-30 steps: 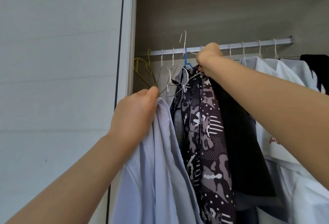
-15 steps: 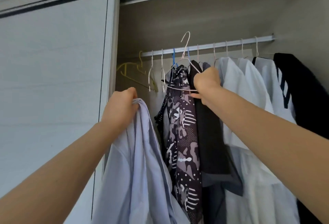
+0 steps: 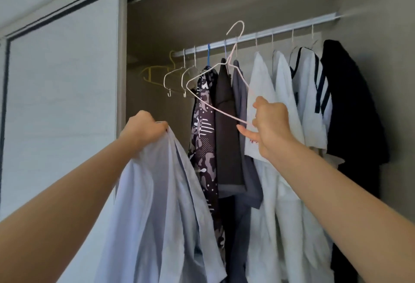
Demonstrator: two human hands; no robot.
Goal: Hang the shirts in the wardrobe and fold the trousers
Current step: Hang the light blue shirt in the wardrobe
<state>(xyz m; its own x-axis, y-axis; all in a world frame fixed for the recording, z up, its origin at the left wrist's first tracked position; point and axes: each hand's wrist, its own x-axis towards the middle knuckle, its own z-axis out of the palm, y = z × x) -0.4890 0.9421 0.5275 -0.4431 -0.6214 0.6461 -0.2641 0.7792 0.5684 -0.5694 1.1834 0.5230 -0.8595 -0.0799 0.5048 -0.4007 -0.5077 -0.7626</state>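
Head view. I am gripping the light blue shirt (image 3: 157, 204) with my left hand (image 3: 146, 128). The fingers are curling tightly round a bunched fold at its top edge. The fabric is thin and smooth, and it is hanging below my fist in long soft pleats in front of the wardrobe opening.

My right hand (image 3: 271, 123) is holding the wire hanger (image 3: 221, 112) at the right end of its bottom bar, with the fingers closing round the wire (the little finger is sticking out straight beneath it). The hanger is a thin pale wire bent into a triangle. It is tilting down to the right, and its hook is rising above the line of the rail (image 3: 258, 36) without resting on it.

The rail is a flat, pale metal bar running across the grey wardrobe interior. Hanging from it, left to right:
- a yellow hanger (image 3: 152, 76) and two bare metal hangers (image 3: 173, 76), both with rounded shoulders
- a patterned shirt (image 3: 203, 143) with a dark, mottled print
- a dark grey garment (image 3: 226, 136) with a matte surface
- several white shirts (image 3: 262, 85)
- a black garment (image 3: 350, 103)

The sliding door (image 3: 60, 103), a pale panel with a dark frame line, is standing to the left.
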